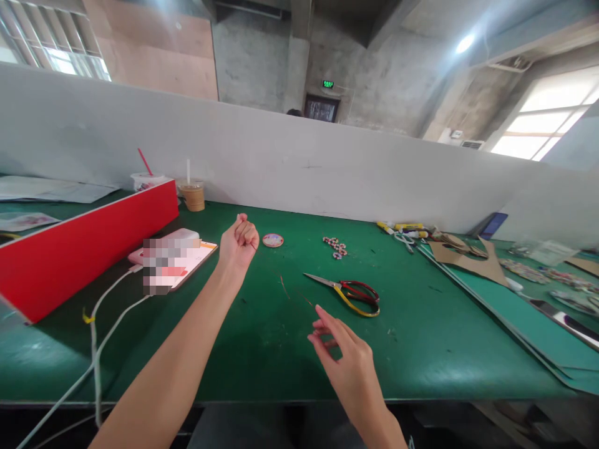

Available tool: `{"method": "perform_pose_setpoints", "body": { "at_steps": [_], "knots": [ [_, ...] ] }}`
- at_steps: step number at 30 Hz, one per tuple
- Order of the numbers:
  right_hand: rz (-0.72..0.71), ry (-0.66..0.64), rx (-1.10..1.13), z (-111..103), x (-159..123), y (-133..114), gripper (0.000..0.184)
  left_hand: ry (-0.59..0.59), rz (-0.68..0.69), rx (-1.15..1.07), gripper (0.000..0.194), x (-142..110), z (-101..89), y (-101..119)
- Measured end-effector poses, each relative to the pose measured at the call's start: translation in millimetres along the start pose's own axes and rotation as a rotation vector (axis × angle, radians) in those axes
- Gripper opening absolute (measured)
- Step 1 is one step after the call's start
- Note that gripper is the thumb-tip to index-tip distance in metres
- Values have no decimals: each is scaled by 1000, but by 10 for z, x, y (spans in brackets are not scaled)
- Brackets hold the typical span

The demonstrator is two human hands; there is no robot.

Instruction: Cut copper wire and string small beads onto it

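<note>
While the left hand is curled into a fist, fingers pressed together, what it may pinch is hidden; a lit screen lies at its nine o'clock, a small disc at its three; a thin thread shows at its four o'clock, also ten o'clock from the right hand; beads and, nearer, scissors lie at that hand's twelve; its thumb and forefinger are spread apart; whether other fingers pinch thread, I cannot tell.

thin reddish strand, slightly bent, between both hands
</note>
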State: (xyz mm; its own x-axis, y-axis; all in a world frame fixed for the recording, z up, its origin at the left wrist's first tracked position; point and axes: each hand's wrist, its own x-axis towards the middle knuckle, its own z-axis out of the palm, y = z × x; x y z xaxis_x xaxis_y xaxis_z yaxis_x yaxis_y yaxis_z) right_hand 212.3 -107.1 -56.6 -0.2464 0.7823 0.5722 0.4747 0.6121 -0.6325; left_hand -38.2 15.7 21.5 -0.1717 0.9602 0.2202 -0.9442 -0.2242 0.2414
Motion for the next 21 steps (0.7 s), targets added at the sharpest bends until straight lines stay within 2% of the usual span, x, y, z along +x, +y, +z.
{"method": "perform_pose_setpoints", "body": {
  "at_steps": [4,8,21],
  "knots": [
    [-42,34,-37,-16,-2,17,34,-10,0,-17,37,7,-9,5],
    [-16,68,-6,-14,2,10,31,6,6,-17,37,10,2,7],
    [239,149,120,16,-29,-20,19,24,26,9,35,15,-6,15]
  ]
}}
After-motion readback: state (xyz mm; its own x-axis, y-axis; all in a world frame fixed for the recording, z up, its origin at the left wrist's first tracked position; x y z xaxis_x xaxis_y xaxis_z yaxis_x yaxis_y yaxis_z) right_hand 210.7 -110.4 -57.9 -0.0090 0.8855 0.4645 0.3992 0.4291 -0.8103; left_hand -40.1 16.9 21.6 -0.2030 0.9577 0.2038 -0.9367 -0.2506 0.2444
